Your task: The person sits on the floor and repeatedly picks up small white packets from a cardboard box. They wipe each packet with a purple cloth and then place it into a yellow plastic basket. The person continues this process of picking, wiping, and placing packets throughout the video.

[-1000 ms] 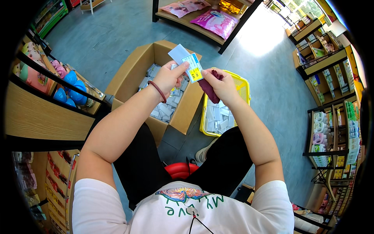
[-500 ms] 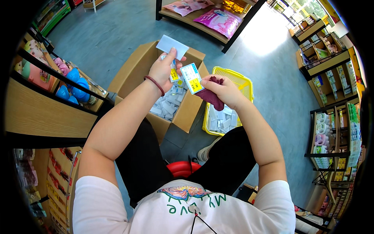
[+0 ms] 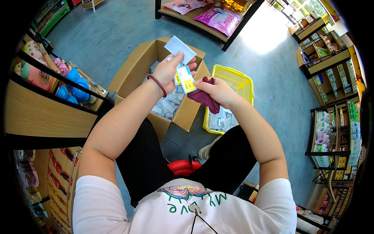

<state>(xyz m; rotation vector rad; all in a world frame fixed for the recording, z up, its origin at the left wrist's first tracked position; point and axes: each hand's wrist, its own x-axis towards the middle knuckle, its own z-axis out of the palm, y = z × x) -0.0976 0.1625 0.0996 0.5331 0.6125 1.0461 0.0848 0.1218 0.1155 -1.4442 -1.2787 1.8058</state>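
My left hand (image 3: 166, 71) is closed with its thumb pressed on a white, flat rectangular plate (image 3: 179, 47). Below that plate, a yellow and white price tag lies against the palm, partly covered. My right hand (image 3: 221, 93) pinches another price tag (image 3: 184, 79), white and yellow with a blue edge, and also grips a crumpled maroon cloth (image 3: 208, 102). This tag overlaps the left palm's fingers in the picture; whether it touches them I cannot tell. Beneath both hands stands an open cardboard box (image 3: 130, 72) with many pale flat tag pieces inside.
Right of the box, a yellow plastic basket (image 3: 249, 87) holds more pale pieces. A red round seat (image 3: 183, 167) shows between my legs. Shelves with packages (image 3: 220, 19) stand ahead, a wooden display unit (image 3: 50, 111) at left, and stocked racks (image 3: 331, 136) at right.
My right hand has brought its price tag left, up against the left hand in the picture. The left hand has shifted slightly right with the white plate.
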